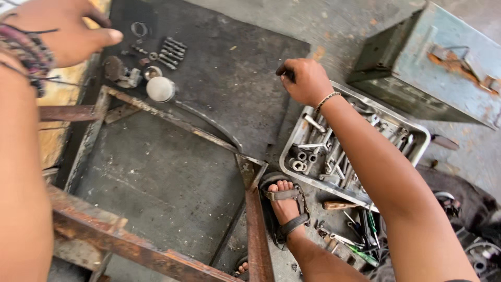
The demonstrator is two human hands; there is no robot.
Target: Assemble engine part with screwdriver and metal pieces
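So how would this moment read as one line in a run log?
left hand: above small parts, empty | right hand: fist on dark tool, above mat | tool tray: beside right arm | foot: by rusty frame

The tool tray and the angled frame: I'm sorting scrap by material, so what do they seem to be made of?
The tool tray looks like stainless steel or aluminium: bright, silvery, reflective rim without rust. The angled frame looks like plain steel angle iron: orange-brown rust and flaking along its edges. The right hand hovers just beside the tray.
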